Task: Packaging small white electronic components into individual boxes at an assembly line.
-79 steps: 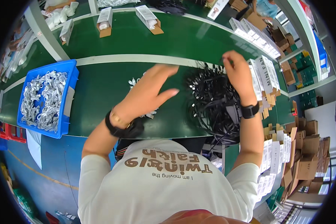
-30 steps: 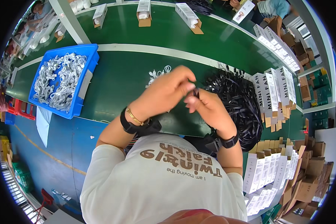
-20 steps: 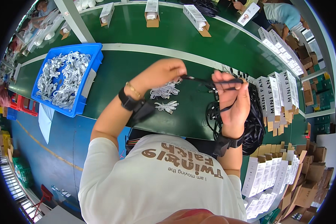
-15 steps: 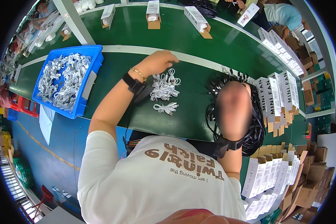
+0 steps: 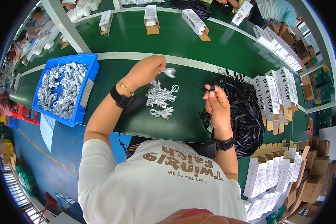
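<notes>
My left hand (image 5: 147,71) is closed on a bundled white cable (image 5: 170,72), lifted just above a small heap of white cables (image 5: 159,94). One more coiled white cable (image 5: 162,112) lies by itself on the near side of that heap. To the right, my right hand (image 5: 219,108) is raised with its fingertips pinched on a thin black strap (image 5: 210,88), part of which trails off to the left. Beside and under that hand spreads a large tangled pile of black straps (image 5: 246,123).
A blue tray (image 5: 94,71) of white cables stands at the left. Upright white boxes (image 5: 263,93) line the right, with more open boxes (image 5: 258,178) nearer me. Three boxes, including this one (image 5: 151,15), lie on the green surface beyond the pale strip (image 5: 119,56). A post (image 5: 65,26) rises at the far left.
My left hand has lifted a white cable off the heap. My right hand has drawn leftward from the black pile, now pinching a strap. The view has shifted slightly.
</notes>
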A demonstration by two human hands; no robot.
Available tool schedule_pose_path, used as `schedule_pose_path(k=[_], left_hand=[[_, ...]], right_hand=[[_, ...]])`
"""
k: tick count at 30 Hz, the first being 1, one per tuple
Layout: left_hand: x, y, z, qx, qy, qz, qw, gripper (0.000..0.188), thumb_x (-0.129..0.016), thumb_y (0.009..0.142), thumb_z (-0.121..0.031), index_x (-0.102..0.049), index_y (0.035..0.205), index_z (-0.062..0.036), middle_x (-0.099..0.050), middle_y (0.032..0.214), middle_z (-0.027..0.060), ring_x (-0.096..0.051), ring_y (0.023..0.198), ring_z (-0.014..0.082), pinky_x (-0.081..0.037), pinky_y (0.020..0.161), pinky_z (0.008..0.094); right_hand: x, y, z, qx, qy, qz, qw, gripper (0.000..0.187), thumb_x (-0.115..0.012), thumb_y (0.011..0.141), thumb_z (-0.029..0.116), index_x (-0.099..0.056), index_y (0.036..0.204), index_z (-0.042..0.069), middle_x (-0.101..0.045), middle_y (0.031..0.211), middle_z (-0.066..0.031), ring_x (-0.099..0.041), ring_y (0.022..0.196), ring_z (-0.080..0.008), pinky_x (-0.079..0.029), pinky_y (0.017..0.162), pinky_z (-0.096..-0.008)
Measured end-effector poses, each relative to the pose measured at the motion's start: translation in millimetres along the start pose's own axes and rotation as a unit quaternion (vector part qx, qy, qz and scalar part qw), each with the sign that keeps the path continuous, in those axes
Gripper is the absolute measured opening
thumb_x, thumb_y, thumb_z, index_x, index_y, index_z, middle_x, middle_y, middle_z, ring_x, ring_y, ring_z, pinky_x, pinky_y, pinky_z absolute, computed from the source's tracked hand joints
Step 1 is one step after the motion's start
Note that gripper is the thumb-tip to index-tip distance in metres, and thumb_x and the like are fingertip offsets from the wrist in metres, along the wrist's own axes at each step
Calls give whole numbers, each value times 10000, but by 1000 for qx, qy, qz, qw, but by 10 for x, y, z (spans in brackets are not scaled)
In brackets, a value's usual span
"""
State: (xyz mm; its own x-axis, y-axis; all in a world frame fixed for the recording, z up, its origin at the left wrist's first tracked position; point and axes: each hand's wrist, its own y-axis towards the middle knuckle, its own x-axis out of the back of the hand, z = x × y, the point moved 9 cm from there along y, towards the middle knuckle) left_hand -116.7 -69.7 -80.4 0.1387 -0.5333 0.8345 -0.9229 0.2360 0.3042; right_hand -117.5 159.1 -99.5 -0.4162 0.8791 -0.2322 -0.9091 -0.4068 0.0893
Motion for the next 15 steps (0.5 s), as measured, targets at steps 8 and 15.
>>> schedule_pose_path(k=[8,15], left_hand=[[-103,18,-900,83,-507,-11,858,27,-576,911,-46,-580,894,-25,-560,819,-2,-521,716,53,-438,604,210],[126,156,-905,-59,-155,-135,977,43,-590,887,-59,-582,877,-18,-567,818,9,-530,682,95,-450,594,245]], right_hand=[[-392,119,12,27,-37,88,995,163,-422,977,49,-432,1137,73,-566,820,-40,-397,532,-42,-286,461,-178],[-511,-132,198,116,-289,138,940,167,-467,941,51,-470,1108,56,-574,803,-70,-491,575,-132,-406,546,-236]])
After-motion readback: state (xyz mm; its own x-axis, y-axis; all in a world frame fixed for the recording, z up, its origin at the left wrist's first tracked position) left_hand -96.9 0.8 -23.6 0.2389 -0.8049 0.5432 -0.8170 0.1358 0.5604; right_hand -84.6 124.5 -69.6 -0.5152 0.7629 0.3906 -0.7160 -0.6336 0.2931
